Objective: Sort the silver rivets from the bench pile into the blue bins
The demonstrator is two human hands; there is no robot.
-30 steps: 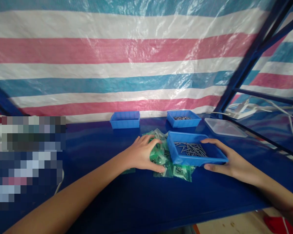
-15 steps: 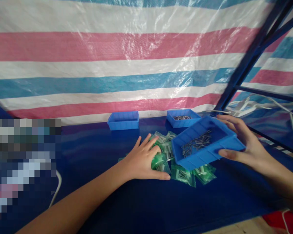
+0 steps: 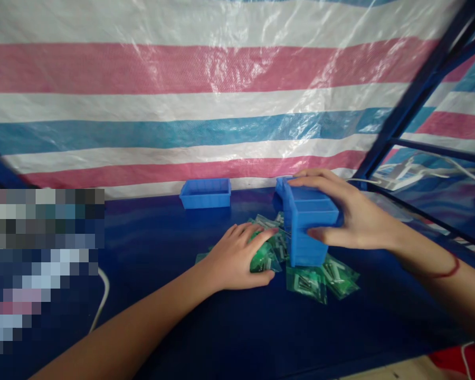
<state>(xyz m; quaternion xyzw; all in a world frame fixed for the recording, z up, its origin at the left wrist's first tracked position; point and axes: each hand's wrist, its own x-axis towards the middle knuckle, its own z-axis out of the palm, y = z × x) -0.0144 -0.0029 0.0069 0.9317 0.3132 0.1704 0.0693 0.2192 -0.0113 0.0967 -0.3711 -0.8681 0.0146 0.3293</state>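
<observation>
My right hand [image 3: 340,211] grips a blue plastic bin [image 3: 311,227] by its end, fingers over the upper edge and thumb on the near side. The bin is tipped steeply, its mouth turned left and its inside hidden. Just left of it, my left hand [image 3: 239,258] rests over green-and-clear plastic bags [image 3: 263,258], fingers stretched and thumb apart, with a bag showing in the gap. More small bags [image 3: 306,282] holding metal pieces lie below and right of the tipped bin.
A blue bin [image 3: 206,194] stands at the back of the dark blue table [image 3: 237,327]. Another bin [image 3: 279,187] is mostly hidden behind the held one. A striped plastic sheet [image 3: 182,105] hangs behind. A white cable [image 3: 101,295] lies at left; a metal frame [image 3: 404,105] rises at right.
My right hand has swung the bin left and tipped it from a slant to nearly on end, hiding its metal pins. My left hand's fingers have drawn closer together over the bags.
</observation>
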